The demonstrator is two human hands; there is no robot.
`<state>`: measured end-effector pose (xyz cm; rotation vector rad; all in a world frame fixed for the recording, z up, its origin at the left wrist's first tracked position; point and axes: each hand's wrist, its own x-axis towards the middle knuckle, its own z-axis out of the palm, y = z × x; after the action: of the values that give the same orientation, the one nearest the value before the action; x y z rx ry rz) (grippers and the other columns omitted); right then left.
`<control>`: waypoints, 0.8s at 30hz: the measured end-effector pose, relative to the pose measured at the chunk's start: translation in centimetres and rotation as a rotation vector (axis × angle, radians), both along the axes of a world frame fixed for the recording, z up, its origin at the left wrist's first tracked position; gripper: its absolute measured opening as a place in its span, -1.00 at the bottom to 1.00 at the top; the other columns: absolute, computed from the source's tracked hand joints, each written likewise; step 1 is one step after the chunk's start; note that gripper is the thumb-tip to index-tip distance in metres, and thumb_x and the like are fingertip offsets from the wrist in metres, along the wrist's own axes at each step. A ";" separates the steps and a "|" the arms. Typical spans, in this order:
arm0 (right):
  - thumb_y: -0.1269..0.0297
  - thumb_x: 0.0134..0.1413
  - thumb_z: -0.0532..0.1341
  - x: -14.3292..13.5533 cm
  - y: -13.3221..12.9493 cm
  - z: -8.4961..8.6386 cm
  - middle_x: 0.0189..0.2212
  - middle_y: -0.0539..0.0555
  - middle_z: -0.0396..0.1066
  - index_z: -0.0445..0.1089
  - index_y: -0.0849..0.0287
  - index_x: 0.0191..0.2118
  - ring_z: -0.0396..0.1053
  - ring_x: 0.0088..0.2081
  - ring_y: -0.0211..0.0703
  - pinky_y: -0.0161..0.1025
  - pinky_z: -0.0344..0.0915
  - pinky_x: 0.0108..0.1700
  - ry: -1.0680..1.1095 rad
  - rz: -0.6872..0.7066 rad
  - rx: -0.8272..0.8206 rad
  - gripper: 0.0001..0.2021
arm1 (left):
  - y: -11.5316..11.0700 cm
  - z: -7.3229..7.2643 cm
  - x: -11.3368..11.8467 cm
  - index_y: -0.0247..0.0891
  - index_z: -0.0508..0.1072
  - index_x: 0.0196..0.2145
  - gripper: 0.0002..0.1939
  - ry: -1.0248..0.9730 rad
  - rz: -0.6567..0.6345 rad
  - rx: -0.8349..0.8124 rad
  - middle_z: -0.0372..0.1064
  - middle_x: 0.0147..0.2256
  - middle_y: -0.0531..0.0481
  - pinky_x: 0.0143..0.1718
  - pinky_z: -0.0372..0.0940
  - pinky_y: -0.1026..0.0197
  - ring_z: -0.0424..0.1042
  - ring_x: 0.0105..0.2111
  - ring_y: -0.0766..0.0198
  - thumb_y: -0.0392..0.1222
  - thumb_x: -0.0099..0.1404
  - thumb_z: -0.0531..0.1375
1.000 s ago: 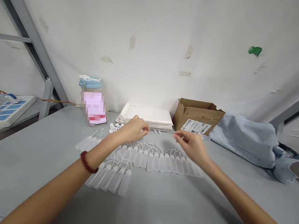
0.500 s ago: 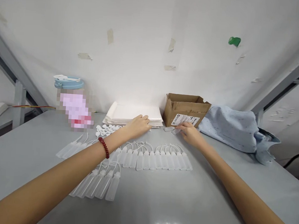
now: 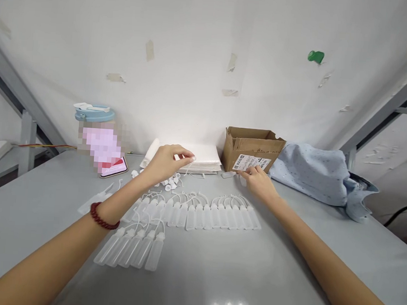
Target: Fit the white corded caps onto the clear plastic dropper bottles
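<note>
left hand since half a second ago: the left hand (image 3: 168, 161) has shifted left and up from the front of the white stack (image 3: 205, 156), uncovering more of the white caps (image 3: 170, 183); the right hand (image 3: 260, 182) is in nearly the same place.
left fingers: thumb and forefinger are pinched together, with a small pale piece (image 3: 188, 167) between their tips; its exact form is too small to tell.
pale piece: in front of the white stack near the surface's far edge, its long axis slanting down and leftward from the fingertips.
right fingers: bent and pointing left, low by a clear piece (image 3: 243, 180) partly hidden under them; i cannot tell whether they grip it.
second clear piece (image 3: 228, 174): flat on the surface, just left of the right fingertips, before the cardboard box (image 3: 254, 151), long axis roughly along the far edge.
caps: loose below the left hand and wrist, which are much nearer to them than the right hand.
back row of bottles (image 3: 216, 217): lying side by side, curved tubes towards the far edge, on the near side of both hands.
front group of bottles (image 3: 132, 249): nearer the surface's near edge, bodies slanting down to the left.
blue cloth (image 3: 310, 174): right of the box, towards the surface's right edge.
</note>
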<state>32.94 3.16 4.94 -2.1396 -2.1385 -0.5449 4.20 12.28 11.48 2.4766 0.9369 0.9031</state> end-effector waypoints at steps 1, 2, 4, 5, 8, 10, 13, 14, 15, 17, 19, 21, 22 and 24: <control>0.55 0.14 -0.01 -0.3 0.0 0.1 -0.26 0.30 0.43 0.42 0.25 0.02 0.28 -0.16 0.12 -0.13 0.16 -0.17 0.016 -0.025 0.008 -0.60 | -0.6 0.0 -0.4 -0.24 0.55 -0.27 -0.75 -0.034 0.022 -0.047 0.51 -0.27 -0.04 -0.41 0.28 0.22 0.40 -0.42 0.25 -0.05 0.25 0.15; 0.47 0.18 -0.01 -0.7 -0.1 0.1 -0.27 0.30 0.44 0.43 0.26 0.00 0.29 -0.16 0.13 -0.13 0.17 -0.17 0.036 -0.051 0.017 -0.63 | -1.2 0.0 -0.9 -0.24 0.55 -0.27 -0.73 -0.060 0.039 -0.089 0.52 -0.31 -0.04 -0.45 0.27 0.23 0.40 -0.46 0.27 -0.03 0.24 0.15; 0.28 0.23 0.00 -1.3 -0.1 -0.1 -0.29 0.32 0.46 0.46 0.28 -0.06 0.33 -0.16 0.16 -0.13 0.19 -0.21 0.085 -0.104 0.031 -0.65 | -2.4 -0.2 -1.6 -0.25 0.54 -0.26 -0.71 -0.121 0.060 -0.179 0.52 -0.36 -0.03 -0.47 0.26 0.25 0.42 -0.46 0.26 0.00 0.22 0.17; 0.20 0.22 0.02 -1.4 -0.1 -0.2 -0.30 0.32 0.47 0.47 0.29 -0.09 0.35 -0.17 0.17 -0.14 0.20 -0.25 0.113 -0.130 0.034 -0.64 | -2.9 -0.3 -1.9 -0.25 0.53 -0.26 -0.71 -0.171 0.069 -0.242 0.52 -0.36 -0.03 -0.45 0.27 0.26 0.43 -0.43 0.25 0.01 0.19 0.19; 0.17 0.16 0.10 -1.4 0.0 -0.6 -0.35 0.31 0.50 0.50 0.31 -0.19 0.42 -0.28 0.13 -0.18 0.22 -0.35 0.207 -0.178 0.034 -0.67 | -4.1 -0.4 -2.7 -0.22 0.52 -0.31 -0.71 -0.352 0.089 -0.455 0.50 -0.36 0.01 -0.38 0.26 0.27 0.42 -0.36 0.25 0.02 0.08 0.30; 0.23 0.13 0.12 -1.1 0.0 -0.5 -0.37 0.30 0.52 0.50 0.32 -0.24 0.45 -0.33 0.10 -0.18 0.23 -0.36 0.267 -0.177 0.050 -0.71 | -4.5 -0.4 -3.0 -0.21 0.52 -0.35 -0.73 -0.416 0.092 -0.528 0.48 -0.39 0.03 -0.34 0.25 0.27 0.40 -0.35 0.27 0.00 0.03 0.34; 0.28 0.13 0.12 -1.5 -0.3 0.4 -0.29 0.30 0.52 0.48 0.32 -0.23 0.44 -0.24 0.13 -0.12 0.28 -0.26 0.343 -0.108 0.128 -0.75 | -4.9 -0.3 -3.0 -0.22 0.52 -0.37 -0.75 -0.472 0.076 -0.585 0.45 -0.39 0.04 -0.30 0.23 0.26 0.38 -0.35 0.28 -0.04 0.02 0.35; 0.29 0.14 0.12 -2.0 -0.6 0.8 -0.26 0.28 0.52 0.47 0.30 -0.21 0.43 -0.18 0.13 -0.10 0.28 -0.20 0.367 -0.067 0.161 -0.77 | -5.0 -0.4 -2.8 -0.22 0.52 -0.36 -0.76 -0.489 0.062 -0.602 0.44 -0.38 0.04 -0.30 0.22 0.26 0.37 -0.35 0.29 -0.05 0.04 0.34; 0.29 0.13 0.14 -2.7 -1.0 1.2 -0.25 0.25 0.52 0.46 0.28 -0.19 0.42 -0.14 0.11 -0.10 0.28 -0.14 0.391 -0.018 0.190 -0.78 | -5.2 -0.4 -2.6 -0.22 0.51 -0.35 -0.77 -0.505 0.043 -0.619 0.43 -0.39 0.05 -0.31 0.21 0.26 0.36 -0.36 0.30 -0.06 0.05 0.34; 0.29 0.12 0.17 -4.8 -1.9 1.8 -0.22 0.19 0.52 0.42 0.23 -0.16 0.42 -0.13 0.03 -0.13 0.31 -0.11 0.441 0.077 0.238 -0.80 | -5.6 -0.7 -2.1 -0.22 0.49 -0.34 -0.80 -0.534 -0.010 -0.666 0.41 -0.40 0.07 -0.33 0.19 0.27 0.33 -0.38 0.33 -0.09 0.08 0.32; 0.28 0.15 0.16 -7.2 -3.0 2.2 -0.17 0.14 0.51 0.37 0.17 -0.11 0.44 -0.13 -0.04 -0.18 0.34 -0.12 0.484 0.161 0.269 -0.80 | -6.2 -1.1 -1.5 -0.21 0.46 -0.35 -0.82 -0.547 -0.075 -0.727 0.39 -0.41 0.09 -0.34 0.18 0.28 0.31 -0.40 0.35 -0.12 0.10 0.31; 0.29 0.16 0.16 -9.5 -4.0 2.3 -0.20 0.11 0.52 0.34 0.13 -0.12 0.46 -0.18 -0.06 -0.17 0.37 -0.15 0.593 0.328 0.327 -0.83 | -6.8 -1.4 -0.9 -0.20 0.44 -0.37 -0.85 -0.541 -0.140 -0.782 0.37 -0.41 0.11 -0.33 0.18 0.29 0.30 -0.39 0.37 -0.14 0.11 0.30; 0.30 0.17 0.15 -10.4 -4.4 2.3 -0.21 0.10 0.51 0.32 0.12 -0.11 0.47 -0.19 -0.07 -0.16 0.38 -0.17 0.656 0.396 0.344 -0.84 | -7.0 -1.6 -0.6 -0.20 0.44 -0.37 -0.87 -0.534 -0.167 -0.804 0.37 -0.42 0.11 -0.32 0.18 0.30 0.30 -0.39 0.37 -0.15 0.12 0.30; 0.32 0.17 0.15 -11.6 -5.0 2.1 -0.23 0.11 0.51 0.30 0.12 -0.11 0.47 -0.21 -0.06 -0.17 0.40 -0.21 0.738 0.457 0.373 -0.84 | -7.4 -1.8 -0.3 -0.20 0.45 -0.38 -0.89 -0.530 -0.207 -0.835 0.35 -0.44 0.12 -0.30 0.19 0.30 0.30 -0.39 0.38 -0.15 0.14 0.29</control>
<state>21.35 -1.84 7.01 -1.2991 -1.8082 -0.0688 3.88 4.86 9.72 1.4906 0.6595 0.8092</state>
